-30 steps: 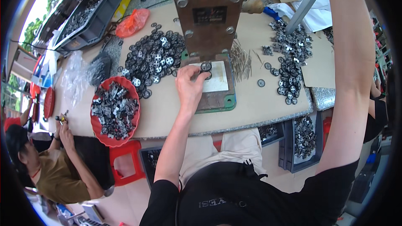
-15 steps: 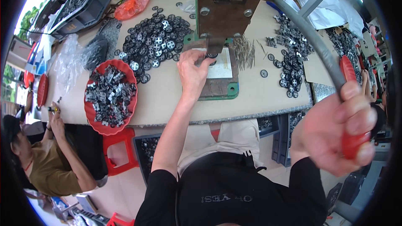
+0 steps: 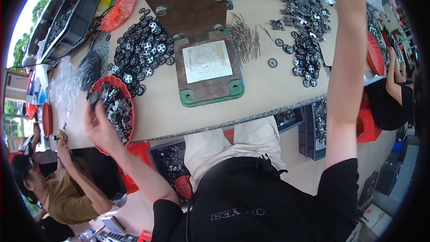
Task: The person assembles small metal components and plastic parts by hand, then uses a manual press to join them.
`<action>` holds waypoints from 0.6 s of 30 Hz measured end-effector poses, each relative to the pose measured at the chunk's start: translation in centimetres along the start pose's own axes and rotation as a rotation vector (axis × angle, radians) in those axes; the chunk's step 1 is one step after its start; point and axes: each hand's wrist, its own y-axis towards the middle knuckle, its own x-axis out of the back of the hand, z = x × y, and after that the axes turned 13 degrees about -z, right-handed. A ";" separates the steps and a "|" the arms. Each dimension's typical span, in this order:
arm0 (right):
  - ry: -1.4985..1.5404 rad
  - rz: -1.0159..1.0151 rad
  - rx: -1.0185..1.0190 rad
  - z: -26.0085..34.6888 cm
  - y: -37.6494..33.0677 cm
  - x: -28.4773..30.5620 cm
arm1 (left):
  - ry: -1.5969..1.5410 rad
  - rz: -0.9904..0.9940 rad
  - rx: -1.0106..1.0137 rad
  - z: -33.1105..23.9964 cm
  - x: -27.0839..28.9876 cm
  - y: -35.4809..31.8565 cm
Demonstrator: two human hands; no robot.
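My left hand (image 3: 102,127) is over the left side of a red scalloped bowl (image 3: 132,123) heaped with small black and silver parts (image 3: 117,107). Its fingertips are closed on a small dark part (image 3: 94,99), blurred, perhaps a wheel piece. My right forearm (image 3: 344,76) reaches up past the top edge, so the right hand is out of sight. Between my arms stands a brown and green press (image 3: 192,9). Its base carries a white plate (image 3: 208,62) with nothing lying on it.
Black spoked wheels (image 3: 142,51) lie in a pile left of the press. Thin metal pins (image 3: 245,38), more wheels (image 3: 306,62) and small grey parts (image 3: 304,15) lie to its right. A person (image 3: 67,175) works at the left. Bins (image 3: 172,159) stand below the table edge.
My left hand has moved from the press plate leftward to the red bowl, carrying a small dark part. My right hand has gone up out of view with the lever it gripped.
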 end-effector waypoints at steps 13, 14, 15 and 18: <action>-0.555 0.501 -0.652 -7.0 -21.9 8.6 | 0.501 0.384 -0.280 0.9 -11.7 -6.2; -0.553 0.492 -0.642 -7.1 -21.9 8.7 | 0.534 0.378 -0.338 1.3 -12.5 -6.3; -0.550 0.480 -0.646 -6.9 -22.1 8.4 | 0.564 0.372 -0.396 1.6 -13.0 -6.2; -0.508 0.485 -0.696 -7.4 -22.3 8.5 | 0.589 0.416 -0.395 2.3 -13.0 -5.6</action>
